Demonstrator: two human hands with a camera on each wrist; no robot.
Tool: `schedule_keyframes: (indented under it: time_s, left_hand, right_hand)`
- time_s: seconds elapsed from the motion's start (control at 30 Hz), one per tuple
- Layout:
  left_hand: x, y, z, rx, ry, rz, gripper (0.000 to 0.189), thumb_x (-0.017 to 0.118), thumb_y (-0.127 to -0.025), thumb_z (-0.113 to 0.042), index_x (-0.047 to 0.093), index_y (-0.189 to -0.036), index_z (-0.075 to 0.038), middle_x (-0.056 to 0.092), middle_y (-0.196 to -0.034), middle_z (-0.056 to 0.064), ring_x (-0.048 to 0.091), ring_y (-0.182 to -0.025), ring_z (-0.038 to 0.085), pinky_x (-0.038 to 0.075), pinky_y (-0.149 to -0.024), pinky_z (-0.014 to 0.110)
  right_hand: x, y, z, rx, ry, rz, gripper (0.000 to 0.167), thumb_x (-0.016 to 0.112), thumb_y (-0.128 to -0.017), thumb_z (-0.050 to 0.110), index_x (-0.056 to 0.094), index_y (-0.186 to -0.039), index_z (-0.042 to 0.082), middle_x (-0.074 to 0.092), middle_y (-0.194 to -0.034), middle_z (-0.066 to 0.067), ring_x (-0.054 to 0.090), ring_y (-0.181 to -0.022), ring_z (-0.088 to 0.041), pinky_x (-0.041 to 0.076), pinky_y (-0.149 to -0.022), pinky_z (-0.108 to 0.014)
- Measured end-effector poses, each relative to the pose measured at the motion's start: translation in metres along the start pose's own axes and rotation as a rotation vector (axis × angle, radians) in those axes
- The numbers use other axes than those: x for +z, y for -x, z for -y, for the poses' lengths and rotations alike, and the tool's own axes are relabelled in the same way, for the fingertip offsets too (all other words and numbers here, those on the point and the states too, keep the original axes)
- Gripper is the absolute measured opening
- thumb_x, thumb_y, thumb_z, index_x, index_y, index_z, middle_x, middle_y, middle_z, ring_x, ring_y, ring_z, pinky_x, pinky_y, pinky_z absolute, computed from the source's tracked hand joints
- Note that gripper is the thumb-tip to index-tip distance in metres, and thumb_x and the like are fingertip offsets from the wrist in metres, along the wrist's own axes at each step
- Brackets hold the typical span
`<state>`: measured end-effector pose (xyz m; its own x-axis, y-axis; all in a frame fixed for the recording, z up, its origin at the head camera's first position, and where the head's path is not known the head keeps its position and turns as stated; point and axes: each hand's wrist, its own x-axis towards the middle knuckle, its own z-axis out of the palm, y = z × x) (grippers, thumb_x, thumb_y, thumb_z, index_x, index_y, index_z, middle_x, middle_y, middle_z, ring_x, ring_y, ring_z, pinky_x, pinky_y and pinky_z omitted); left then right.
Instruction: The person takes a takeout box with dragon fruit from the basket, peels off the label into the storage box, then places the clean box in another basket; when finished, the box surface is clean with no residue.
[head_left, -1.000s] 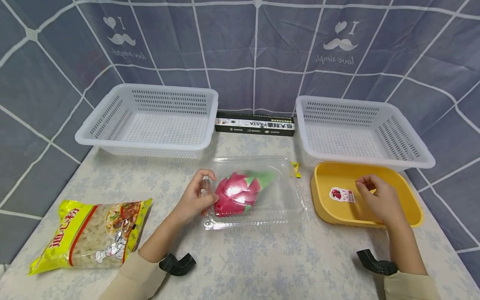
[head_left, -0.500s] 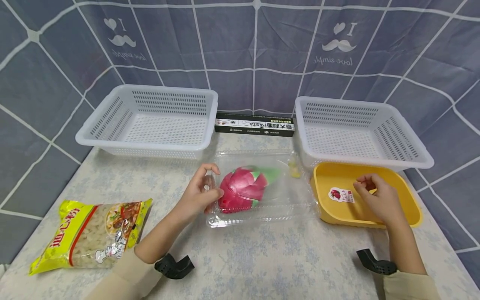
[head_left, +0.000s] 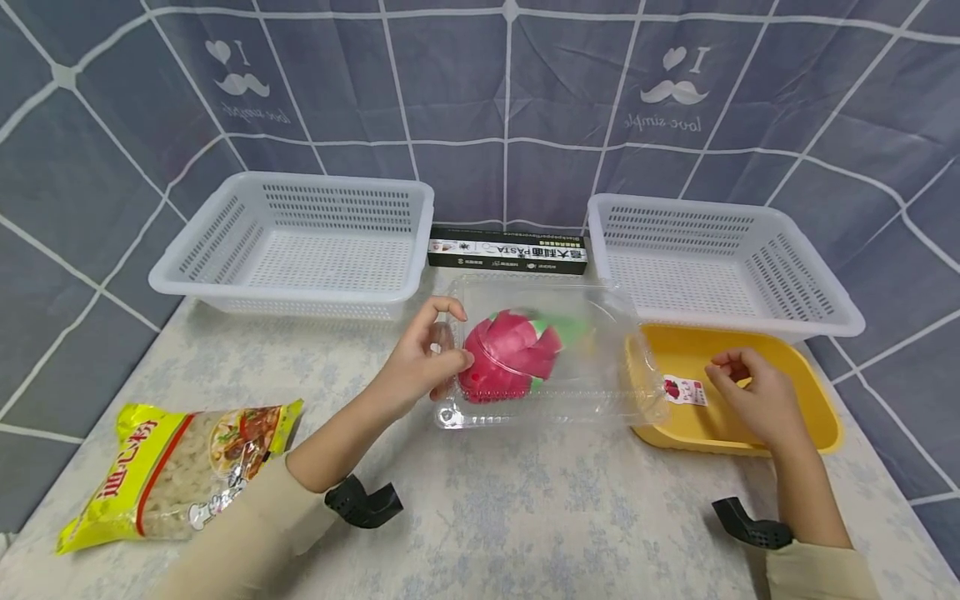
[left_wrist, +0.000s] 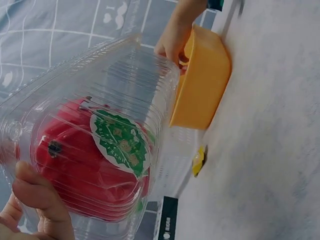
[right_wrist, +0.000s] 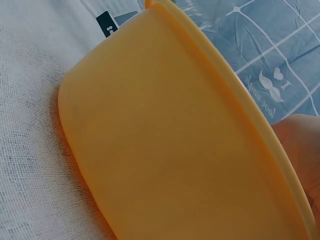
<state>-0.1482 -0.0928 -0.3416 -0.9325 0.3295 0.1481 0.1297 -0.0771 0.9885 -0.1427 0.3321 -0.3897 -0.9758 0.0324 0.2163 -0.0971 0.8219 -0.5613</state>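
Observation:
My left hand [head_left: 423,354] grips the left end of a clear plastic clamshell box [head_left: 585,408], thumb on top. Inside lies a red-pink dragon fruit [head_left: 510,354] with green tips. In the left wrist view the box is tilted and lifted off the table, with a green and white label [left_wrist: 120,142] showing. Its right end overlaps the yellow bin [head_left: 697,429] in the head view. Over that bin hangs my right hand [head_left: 761,396], fingers loosely curled, with nothing visible in them. A small card with a fruit picture [head_left: 686,391] lies in the bin.
A white basket [head_left: 300,302] stands back left, another white basket [head_left: 720,321] back right. Between them lies a black pasta box [head_left: 510,252]. A yellow bag of macaroni [head_left: 183,471] lies front left. A small yellow wrapped piece [left_wrist: 199,161] is on the table.
My left hand has lifted the clamshell box and carried it rightward and away from me, toward the yellow bin. The right hand has stayed nearly still.

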Motion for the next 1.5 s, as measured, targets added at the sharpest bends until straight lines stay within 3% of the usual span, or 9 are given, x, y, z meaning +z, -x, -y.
schedule_keyframes:
  time_s: [0.23,0.5,0.73,0.8,1.0,1.37,1.5]
  left_hand:
    - [0.003,-0.019,-0.011,-0.022,0.036,0.001,0.038,0.051,-0.078,0.002,0.04,-0.113,-0.007,0.035,-0.067,0.007,0.035,-0.042,0.014,0.029,-0.041,0.023]
    - [0.007,-0.042,-0.014,0.015,0.043,0.03,0.036,0.052,-0.08,0.003,0.041,-0.112,-0.01,0.036,-0.064,0.007,0.035,-0.042,0.014,0.028,-0.041,0.023]
    - [0.007,-0.057,-0.022,0.003,0.082,0.05,0.033,0.051,-0.081,0.001,0.041,-0.111,-0.011,0.04,-0.061,0.005,0.03,-0.042,0.014,0.026,-0.042,0.024]
    - [0.007,-0.06,-0.025,-0.004,0.094,0.054,0.032,0.05,-0.082,0.001,0.042,-0.11,-0.013,0.042,-0.062,0.005,0.028,-0.042,0.014,0.025,-0.042,0.024]
    - [0.008,-0.073,-0.037,-0.01,0.125,0.058,0.031,0.049,-0.084,-0.001,0.042,-0.11,-0.016,0.05,-0.068,0.006,0.026,-0.044,0.014,0.024,-0.043,0.024]
    - [0.022,-0.097,-0.045,0.027,0.177,0.078,0.029,0.049,-0.085,-0.001,0.042,-0.109,-0.016,0.039,-0.057,0.002,0.023,-0.045,0.014,0.022,-0.043,0.024]
    - [0.029,-0.107,-0.045,0.038,0.195,0.091,0.03,0.05,-0.084,-0.001,0.042,-0.109,-0.016,0.033,-0.053,0.001,0.021,-0.044,0.013,0.021,-0.042,0.024]
  right_hand:
    - [-0.002,0.0,-0.002,0.003,0.002,-0.017,0.026,0.062,-0.095,0.019,0.058,-0.105,-0.005,0.057,-0.09,-0.015,0.045,-0.079,-0.01,0.036,-0.064,-0.013]
    - [-0.007,-0.001,0.0,0.006,0.012,-0.041,0.027,0.063,-0.094,0.017,0.058,-0.106,-0.007,0.058,-0.094,-0.018,0.046,-0.084,-0.016,0.036,-0.063,-0.013]
    - [-0.011,-0.004,-0.003,-0.009,-0.028,-0.075,0.025,0.064,-0.093,0.012,0.058,-0.105,-0.008,0.058,-0.095,-0.019,0.042,-0.08,0.004,0.036,-0.064,-0.01]
    - [-0.012,-0.006,-0.003,-0.002,-0.033,-0.076,0.025,0.063,-0.093,0.012,0.058,-0.106,-0.008,0.058,-0.096,-0.019,0.042,-0.08,0.004,0.036,-0.064,-0.011]
    - [-0.016,-0.008,0.001,0.075,-0.015,-0.082,0.029,0.06,-0.096,0.019,0.056,-0.111,-0.005,0.057,-0.099,-0.018,0.043,-0.085,-0.006,0.035,-0.066,-0.016]
    - [-0.018,-0.013,0.003,0.168,-0.105,-0.117,0.037,0.056,-0.098,0.021,0.049,-0.121,-0.006,0.053,-0.101,-0.012,0.043,-0.085,-0.006,0.037,-0.068,-0.01]
    - [-0.019,-0.017,0.003,0.217,-0.16,-0.127,0.042,0.056,-0.097,0.024,0.045,-0.126,-0.004,0.054,-0.098,0.0,0.045,-0.084,-0.004,0.038,-0.065,-0.009]
